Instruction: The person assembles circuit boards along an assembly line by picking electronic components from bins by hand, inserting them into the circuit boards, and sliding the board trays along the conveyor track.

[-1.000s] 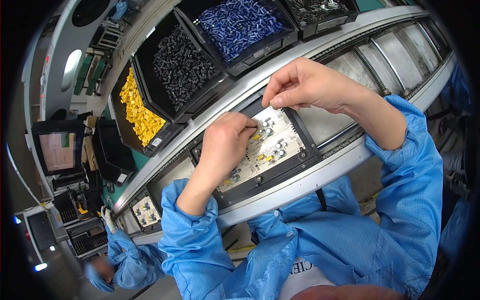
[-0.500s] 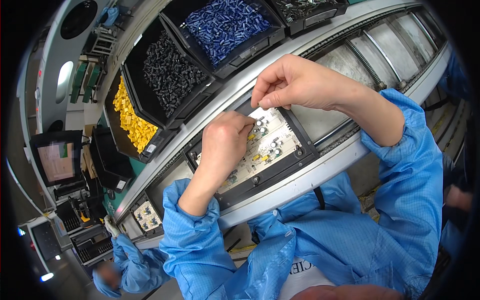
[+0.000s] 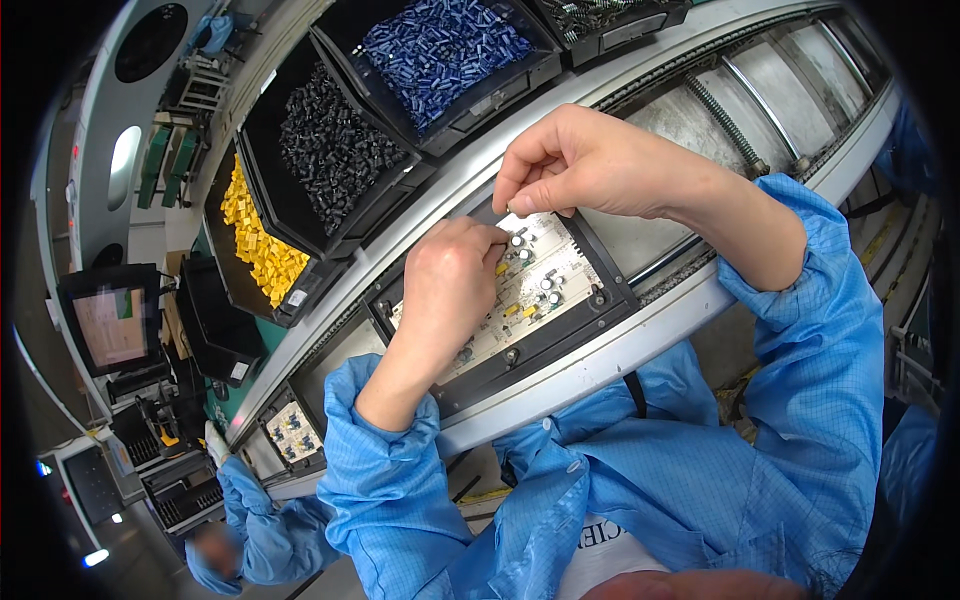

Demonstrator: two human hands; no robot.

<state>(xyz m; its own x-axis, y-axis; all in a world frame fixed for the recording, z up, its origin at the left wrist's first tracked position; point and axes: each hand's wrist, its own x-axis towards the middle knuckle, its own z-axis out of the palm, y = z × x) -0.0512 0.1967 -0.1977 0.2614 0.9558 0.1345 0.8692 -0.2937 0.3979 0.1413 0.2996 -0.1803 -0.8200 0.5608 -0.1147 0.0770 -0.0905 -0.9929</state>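
A pale circuit board [image 3: 470, 362] lies in a black frame [image 3: 535, 352] on the conveyor, carrying small round capacitors and yellow block parts. My left hand [image 3: 450, 280] is over the board's left side, its fingers bent and closed at the far edge beside the capacitors [image 3: 517, 241]. What they hold, if anything, is hidden. Just above the board's far edge, my right hand [image 3: 575, 165] pinches thumb against forefinger. A tiny dark thing may show at those fingertips, too small to name.
Behind the conveyor rail stand black bins of yellow block parts [image 3: 262, 245], black parts [image 3: 335, 150], blue cylindrical parts [image 3: 440, 60] and metallic parts [image 3: 600, 15]. Another framed board [image 3: 293, 432] sits further left, near a co-worker's gloved hand [image 3: 216, 443]. A monitor [image 3: 112, 318] stands at far left.
My hands keep nearly the same pose, both closed near the board's far edge. The view has shifted slightly. At the far left, the co-worker's gloved hand has moved a little.
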